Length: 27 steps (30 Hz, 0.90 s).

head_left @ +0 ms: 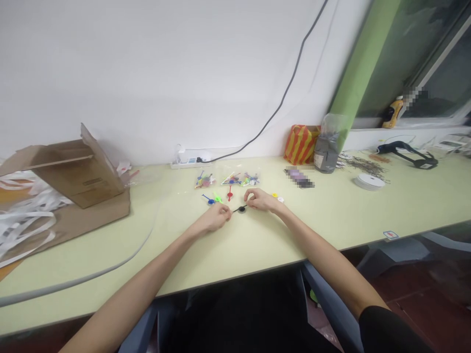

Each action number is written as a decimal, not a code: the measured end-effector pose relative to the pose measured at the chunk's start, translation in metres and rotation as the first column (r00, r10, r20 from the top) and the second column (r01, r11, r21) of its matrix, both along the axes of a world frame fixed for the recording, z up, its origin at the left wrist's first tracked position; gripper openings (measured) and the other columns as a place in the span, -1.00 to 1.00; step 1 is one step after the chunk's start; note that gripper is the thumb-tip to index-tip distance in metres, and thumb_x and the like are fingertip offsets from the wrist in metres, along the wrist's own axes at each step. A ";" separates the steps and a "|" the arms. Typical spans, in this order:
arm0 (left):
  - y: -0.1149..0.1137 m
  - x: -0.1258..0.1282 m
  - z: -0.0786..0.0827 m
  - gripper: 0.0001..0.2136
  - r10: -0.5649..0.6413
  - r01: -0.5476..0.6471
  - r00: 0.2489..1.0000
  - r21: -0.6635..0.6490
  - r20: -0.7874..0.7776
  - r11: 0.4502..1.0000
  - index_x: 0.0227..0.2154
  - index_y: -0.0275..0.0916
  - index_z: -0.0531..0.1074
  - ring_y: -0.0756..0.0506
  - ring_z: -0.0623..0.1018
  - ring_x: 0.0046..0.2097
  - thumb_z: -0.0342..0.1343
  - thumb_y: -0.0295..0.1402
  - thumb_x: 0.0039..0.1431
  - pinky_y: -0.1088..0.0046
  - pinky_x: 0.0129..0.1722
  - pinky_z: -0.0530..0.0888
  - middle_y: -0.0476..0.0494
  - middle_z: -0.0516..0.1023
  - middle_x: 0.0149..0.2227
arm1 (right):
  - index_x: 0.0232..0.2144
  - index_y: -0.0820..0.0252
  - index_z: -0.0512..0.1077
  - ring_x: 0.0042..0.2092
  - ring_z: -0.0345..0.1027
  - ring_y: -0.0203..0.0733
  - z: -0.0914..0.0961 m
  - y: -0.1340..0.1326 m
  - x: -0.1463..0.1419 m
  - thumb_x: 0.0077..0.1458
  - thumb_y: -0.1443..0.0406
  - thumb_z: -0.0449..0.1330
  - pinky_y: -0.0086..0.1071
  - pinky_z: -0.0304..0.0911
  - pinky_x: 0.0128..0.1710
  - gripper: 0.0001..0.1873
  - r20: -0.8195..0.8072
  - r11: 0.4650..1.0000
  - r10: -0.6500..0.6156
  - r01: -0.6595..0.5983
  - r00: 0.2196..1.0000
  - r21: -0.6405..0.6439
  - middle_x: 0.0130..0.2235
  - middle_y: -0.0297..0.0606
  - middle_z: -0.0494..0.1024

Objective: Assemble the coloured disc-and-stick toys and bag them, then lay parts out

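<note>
A small black disc with thin arms is between my hands, just over or on the table. My left hand pinches the tip of its left arm. On the other side, the fingers of my right hand close around the end of the right arm. Similar pieces lie just beyond: a blue one, a bright green one and a red one. Past my right hand are a yellow round piece and a white round piece.
Clear bags of colourful pieces lie near the wall by a power strip. An open cardboard box stands left, and a grey cable crosses the table. A striped bag and a white spool are right.
</note>
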<state>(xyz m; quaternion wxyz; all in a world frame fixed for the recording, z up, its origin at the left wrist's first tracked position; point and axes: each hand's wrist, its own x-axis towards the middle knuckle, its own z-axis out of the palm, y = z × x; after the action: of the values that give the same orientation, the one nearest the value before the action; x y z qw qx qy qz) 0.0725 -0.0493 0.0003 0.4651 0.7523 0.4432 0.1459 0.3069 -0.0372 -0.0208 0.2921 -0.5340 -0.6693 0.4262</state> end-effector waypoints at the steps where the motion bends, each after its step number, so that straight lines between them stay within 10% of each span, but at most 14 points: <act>1: 0.000 -0.001 0.001 -0.77 -0.004 0.004 1.000 -0.014 -0.004 1.000 -0.56 -0.22 0.27 0.09 0.09 -0.68 0.06 -0.24 0.12 0.54 -0.67 0.01 0.12 0.14 -0.72 | -0.29 0.19 0.38 -0.58 0.12 -0.38 0.000 0.000 0.000 0.03 0.42 0.15 -0.52 0.00 -0.58 -0.86 0.005 0.999 0.013 -0.014 1.000 0.037 -0.60 -0.49 0.35; 8: 0.000 -0.008 0.001 -0.72 -0.043 0.045 0.998 -0.062 0.042 0.997 -0.52 -0.20 0.22 0.10 0.11 -0.72 -0.01 -0.17 0.25 0.56 -0.71 0.03 0.11 0.18 -0.71 | -0.32 0.22 0.55 -0.40 0.26 -0.31 -0.002 0.003 -0.006 0.01 0.25 0.33 -0.46 0.12 -0.38 -0.83 0.114 0.917 0.248 -0.271 0.962 0.294 -0.43 -0.35 0.48; 17: 0.001 -0.014 -0.003 -0.64 -0.112 0.120 0.975 -0.031 0.194 0.992 -0.50 -0.20 0.21 0.11 0.17 -0.71 0.02 -0.05 0.28 0.58 -0.67 0.12 0.14 0.19 -0.71 | -0.37 0.24 0.55 -0.37 0.35 -0.27 0.002 0.004 -0.007 -0.01 0.29 0.31 -0.42 0.21 -0.32 -0.88 -0.018 0.911 0.258 -0.237 0.966 0.338 -0.40 -0.31 0.55; 27: 0.010 -0.014 -0.010 -0.61 0.045 -0.071 0.978 0.124 0.202 0.990 -0.47 -0.23 0.29 0.08 0.14 -0.69 -0.12 -0.05 0.34 0.58 -0.65 0.10 0.15 0.15 -0.74 | -0.27 0.23 0.55 -0.40 0.40 -0.24 -0.024 0.021 -0.002 -0.01 0.34 0.22 -0.45 0.21 -0.39 -0.79 -0.034 0.864 -0.360 0.347 0.932 0.365 -0.42 -0.29 0.56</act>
<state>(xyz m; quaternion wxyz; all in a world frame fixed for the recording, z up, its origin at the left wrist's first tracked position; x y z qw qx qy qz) 0.0587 -0.0397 -0.0093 0.4522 0.7495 0.4060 0.2625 0.3044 -0.0158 -0.0451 0.4472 -0.5914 -0.6324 0.2244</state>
